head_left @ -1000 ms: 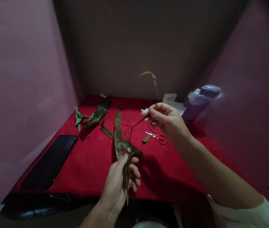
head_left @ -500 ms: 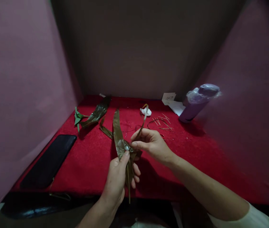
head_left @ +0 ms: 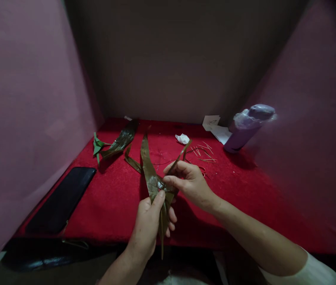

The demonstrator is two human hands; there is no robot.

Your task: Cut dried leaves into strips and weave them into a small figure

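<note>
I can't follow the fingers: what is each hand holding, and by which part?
Left hand: the brownish leaves, by the lower part. Right hand: a narrow strip, below its upper end.

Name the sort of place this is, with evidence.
Probably a small craft booth or partitioned workstation: pink side walls flank a red-covered table, where thin sticks lie beyond a long leaf held in the left hand.

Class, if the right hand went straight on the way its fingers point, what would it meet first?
The right hand would probably meet the long leaf held in the left hand; depth is unclear.
</note>
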